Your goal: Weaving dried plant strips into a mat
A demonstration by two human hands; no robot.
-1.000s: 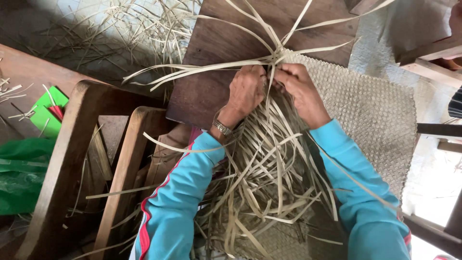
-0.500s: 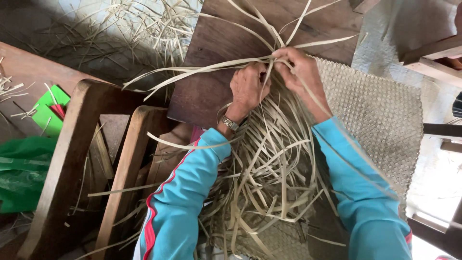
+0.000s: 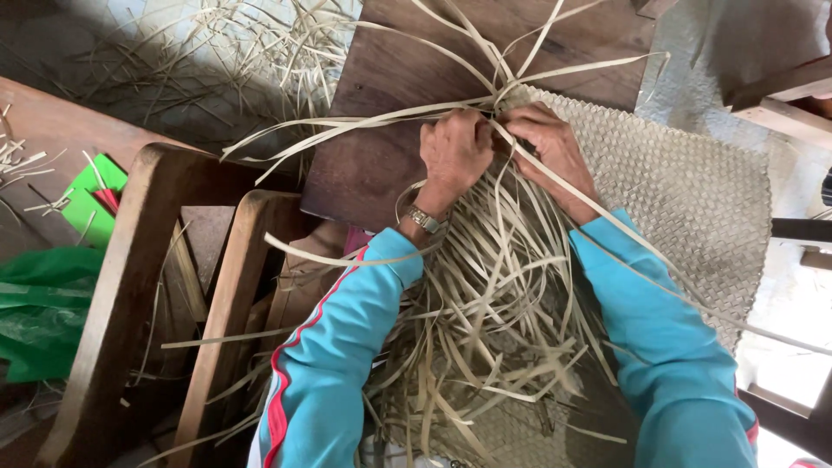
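Note:
A partly woven mat (image 3: 676, 191) of pale flat straw lies over a dark wooden board (image 3: 381, 78). Many loose straw strips (image 3: 485, 295) fan out from its unfinished edge toward me and to the left. My left hand (image 3: 454, 152), with a wristwatch, pinches strips at the weaving edge. My right hand (image 3: 549, 143) sits right beside it, fingers closed on one long strip (image 3: 641, 251) that runs down across my right sleeve. Both arms wear turquoise sleeves.
A wooden chair frame (image 3: 130, 295) stands at the left. Green plastic (image 3: 43, 303) and a green and red item (image 3: 91, 199) lie beyond it. Straw offcuts (image 3: 243, 52) litter the floor at top left. Wooden furniture legs (image 3: 784, 95) sit at the right.
My right hand has dropped from above the weaving edge back down beside the left, drawing a long strip down across my right sleeve. The left hand stays in place.

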